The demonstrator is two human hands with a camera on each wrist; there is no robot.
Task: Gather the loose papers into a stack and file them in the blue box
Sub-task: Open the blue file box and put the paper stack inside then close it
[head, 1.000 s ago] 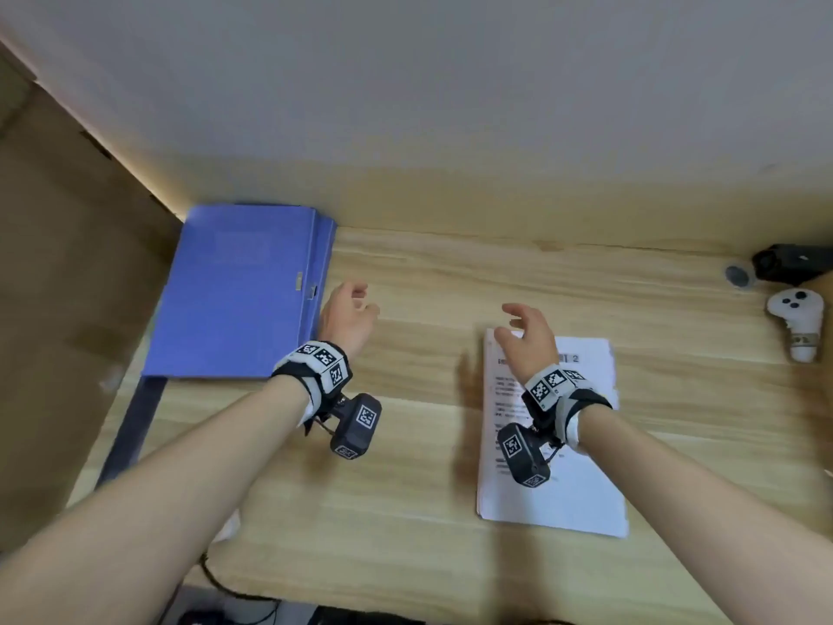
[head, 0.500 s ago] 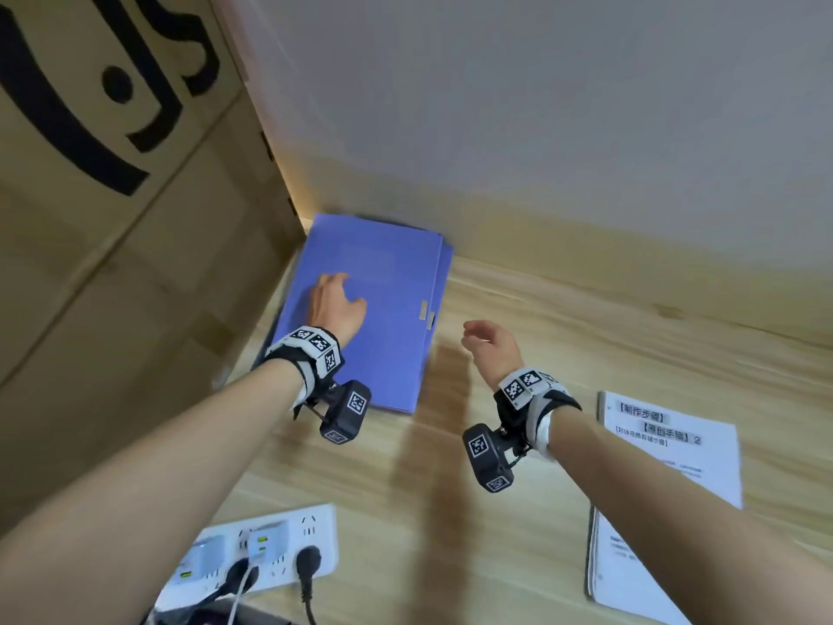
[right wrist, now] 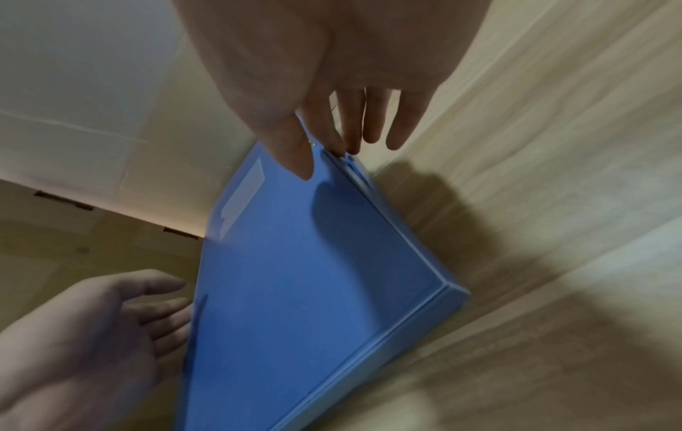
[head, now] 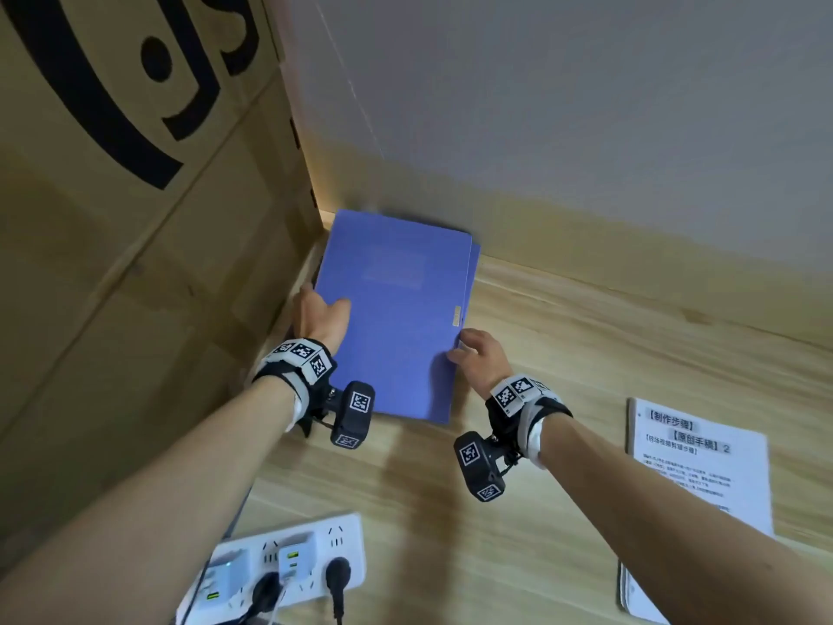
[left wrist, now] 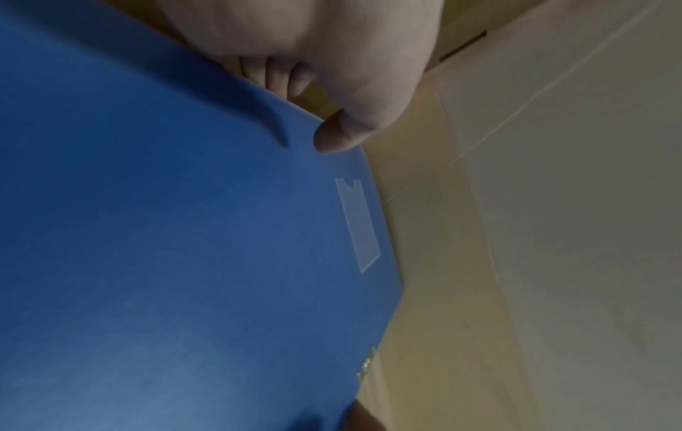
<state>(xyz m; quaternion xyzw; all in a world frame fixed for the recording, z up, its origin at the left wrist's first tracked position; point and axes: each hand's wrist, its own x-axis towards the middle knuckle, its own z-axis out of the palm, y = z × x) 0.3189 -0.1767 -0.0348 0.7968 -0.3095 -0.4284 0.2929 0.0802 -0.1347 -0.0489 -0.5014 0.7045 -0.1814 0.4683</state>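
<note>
The blue box [head: 396, 336] lies flat and closed on the wooden desk [head: 450, 534], pushed into the corner between a cardboard carton and the wall. My left hand [head: 322, 315] holds its left edge, thumb on the lid [left wrist: 166, 233] and fingers [left wrist: 284, 78] curled down the side. My right hand [head: 473, 354] is at the right edge just below the small clasp [head: 457, 316], thumb on the lid [right wrist: 302, 277] and fingertips [right wrist: 343, 145] against the side. The stack of printed papers [head: 698, 480] lies on the desk to the right, partly hidden by my right forearm.
A tall cardboard carton [head: 135, 218] walls off the left side and a grey wall [head: 586, 128] closes the back. A white power strip [head: 293, 566] with plugs and chargers sits at the desk's near edge under my left forearm.
Both hands left the papers and moved left to the blue box. My left hand slid from the lid to its left edge, and my right hand reached its right edge.
</note>
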